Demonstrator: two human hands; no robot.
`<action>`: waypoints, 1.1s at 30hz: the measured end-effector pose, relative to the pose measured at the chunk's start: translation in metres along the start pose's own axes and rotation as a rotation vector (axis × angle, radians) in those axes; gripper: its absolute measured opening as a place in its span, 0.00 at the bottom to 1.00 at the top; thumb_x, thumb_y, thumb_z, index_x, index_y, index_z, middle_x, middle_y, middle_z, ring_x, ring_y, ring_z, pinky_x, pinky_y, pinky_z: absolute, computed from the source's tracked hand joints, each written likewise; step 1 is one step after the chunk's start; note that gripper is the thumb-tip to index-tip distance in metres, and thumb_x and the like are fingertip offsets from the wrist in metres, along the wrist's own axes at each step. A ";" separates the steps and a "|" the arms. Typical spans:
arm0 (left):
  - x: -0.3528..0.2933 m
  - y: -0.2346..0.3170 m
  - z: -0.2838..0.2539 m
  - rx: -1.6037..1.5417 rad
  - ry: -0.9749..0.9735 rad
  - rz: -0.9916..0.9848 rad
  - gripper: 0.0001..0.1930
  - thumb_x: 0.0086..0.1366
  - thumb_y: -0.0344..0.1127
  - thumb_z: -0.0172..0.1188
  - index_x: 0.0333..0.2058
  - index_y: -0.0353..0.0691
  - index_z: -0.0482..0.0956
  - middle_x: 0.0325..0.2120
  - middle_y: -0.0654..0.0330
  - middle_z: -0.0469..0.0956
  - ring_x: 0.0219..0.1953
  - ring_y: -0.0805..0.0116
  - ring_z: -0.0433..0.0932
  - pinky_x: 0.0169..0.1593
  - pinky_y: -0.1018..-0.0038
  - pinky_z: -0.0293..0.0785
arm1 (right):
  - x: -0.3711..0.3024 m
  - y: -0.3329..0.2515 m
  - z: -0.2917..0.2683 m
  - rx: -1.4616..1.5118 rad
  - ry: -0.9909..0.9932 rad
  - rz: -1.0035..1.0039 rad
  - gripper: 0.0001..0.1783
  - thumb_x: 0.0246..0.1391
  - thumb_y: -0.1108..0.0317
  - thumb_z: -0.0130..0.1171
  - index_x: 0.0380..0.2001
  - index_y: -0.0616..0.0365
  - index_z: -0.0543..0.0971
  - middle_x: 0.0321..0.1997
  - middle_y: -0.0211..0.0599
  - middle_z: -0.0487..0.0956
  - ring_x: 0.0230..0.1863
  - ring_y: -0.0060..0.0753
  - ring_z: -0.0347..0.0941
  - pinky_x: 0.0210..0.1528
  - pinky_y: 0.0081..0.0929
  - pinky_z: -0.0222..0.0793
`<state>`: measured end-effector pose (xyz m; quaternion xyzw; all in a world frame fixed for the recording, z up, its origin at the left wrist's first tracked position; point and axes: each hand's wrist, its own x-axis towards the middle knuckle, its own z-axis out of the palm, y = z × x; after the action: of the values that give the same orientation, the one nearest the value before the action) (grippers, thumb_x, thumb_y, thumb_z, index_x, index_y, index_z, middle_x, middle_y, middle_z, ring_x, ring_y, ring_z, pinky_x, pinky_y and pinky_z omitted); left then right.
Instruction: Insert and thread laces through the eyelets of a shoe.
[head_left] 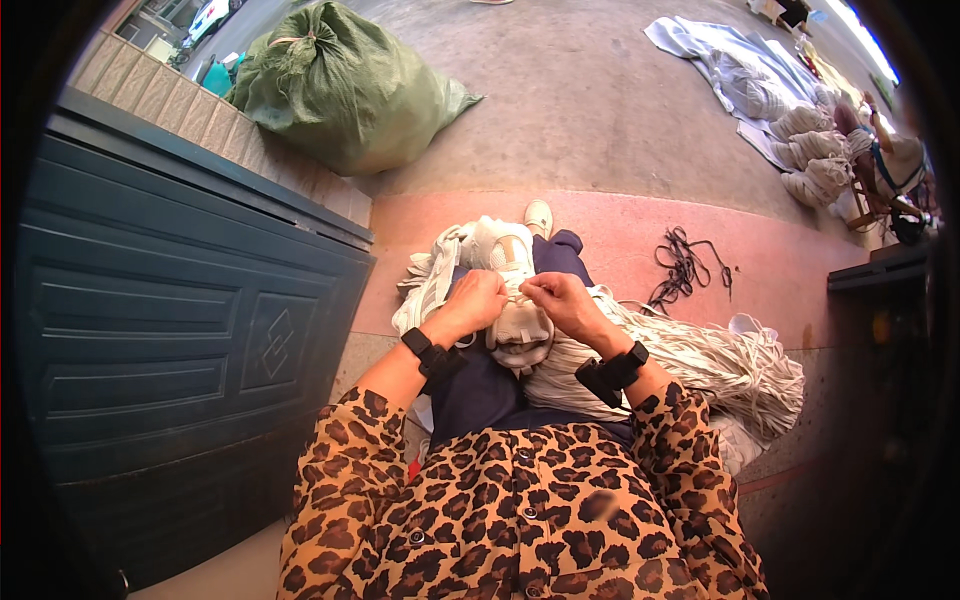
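Observation:
A whitish sneaker upper point(522, 335) lies across my lap, its mesh tongue pointing away from me. Over its lacing area my right hand point(562, 303) is closed in a pinch on what looks like a white shoelace. Close beside it, my left hand point(478, 298) is curled closed at the upper's left side; its fingertips are turned away, so what they grip is hidden. More pale shoe uppers point(430, 290) are heaped on my left leg. A thick bundle of off-white shoelaces point(700, 375) drapes over my right thigh and spreads to the right.
A tangle of black cord point(685, 265) lies on the pink floor strip. Beyond it, tied pale bundles point(815, 160) rest near a white cloth point(700, 50) and a seated person point(895, 160). A stuffed green sack point(350, 95) stands far left, behind a dark blue door point(170, 330).

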<state>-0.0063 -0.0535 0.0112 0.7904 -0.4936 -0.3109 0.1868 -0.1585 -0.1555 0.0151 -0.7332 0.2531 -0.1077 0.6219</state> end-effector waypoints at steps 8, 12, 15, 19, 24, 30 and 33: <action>-0.005 0.001 0.015 0.203 0.126 0.181 0.05 0.50 0.29 0.55 0.24 0.34 0.75 0.22 0.49 0.75 0.27 0.52 0.75 0.32 0.61 0.69 | -0.001 -0.008 0.002 0.007 -0.027 0.032 0.13 0.53 0.66 0.53 0.33 0.66 0.77 0.23 0.41 0.77 0.25 0.23 0.70 0.29 0.24 0.66; -0.009 0.002 0.022 0.178 0.231 0.346 0.04 0.51 0.28 0.54 0.26 0.34 0.74 0.23 0.47 0.75 0.29 0.49 0.74 0.34 0.58 0.68 | -0.003 -0.009 -0.001 0.071 -0.033 0.033 0.13 0.53 0.65 0.53 0.33 0.65 0.78 0.22 0.40 0.77 0.24 0.22 0.69 0.29 0.23 0.65; -0.014 0.000 0.020 0.065 0.268 0.348 0.05 0.52 0.26 0.52 0.29 0.34 0.74 0.23 0.47 0.75 0.28 0.48 0.73 0.34 0.59 0.69 | -0.001 -0.002 -0.004 0.037 -0.039 0.030 0.13 0.53 0.65 0.53 0.32 0.65 0.78 0.21 0.40 0.77 0.23 0.23 0.69 0.29 0.23 0.65; -0.012 0.014 0.020 -0.194 0.199 0.151 0.08 0.52 0.24 0.50 0.33 0.34 0.74 0.26 0.44 0.75 0.32 0.47 0.74 0.36 0.61 0.70 | 0.008 -0.011 -0.007 -0.103 -0.096 -0.052 0.13 0.52 0.65 0.53 0.31 0.65 0.78 0.22 0.42 0.77 0.23 0.29 0.72 0.29 0.25 0.66; -0.012 0.007 0.026 -0.554 0.132 -0.095 0.13 0.51 0.26 0.55 0.38 0.34 0.73 0.21 0.49 0.74 0.27 0.69 0.74 0.33 0.73 0.71 | 0.030 -0.013 0.001 -0.037 -0.143 -0.077 0.11 0.47 0.69 0.55 0.32 0.65 0.76 0.25 0.44 0.77 0.30 0.47 0.73 0.34 0.33 0.68; -0.021 0.020 0.020 -0.294 0.232 0.002 0.10 0.49 0.30 0.60 0.30 0.32 0.72 0.22 0.49 0.74 0.26 0.61 0.75 0.32 0.70 0.71 | -0.003 -0.020 -0.019 -0.569 0.169 -0.542 0.09 0.37 0.75 0.58 0.26 0.53 0.71 0.26 0.33 0.74 0.33 0.40 0.69 0.35 0.33 0.61; -0.017 0.020 0.027 -0.200 0.310 0.038 0.08 0.53 0.31 0.57 0.27 0.31 0.72 0.22 0.46 0.74 0.27 0.51 0.75 0.31 0.65 0.70 | -0.013 0.012 -0.006 -0.407 0.070 -0.392 0.06 0.35 0.77 0.55 0.20 0.55 0.70 0.21 0.36 0.73 0.30 0.43 0.68 0.33 0.35 0.62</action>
<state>-0.0433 -0.0471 0.0085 0.7969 -0.4406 -0.2292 0.3440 -0.1755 -0.1556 0.0069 -0.8738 0.1445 -0.1982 0.4200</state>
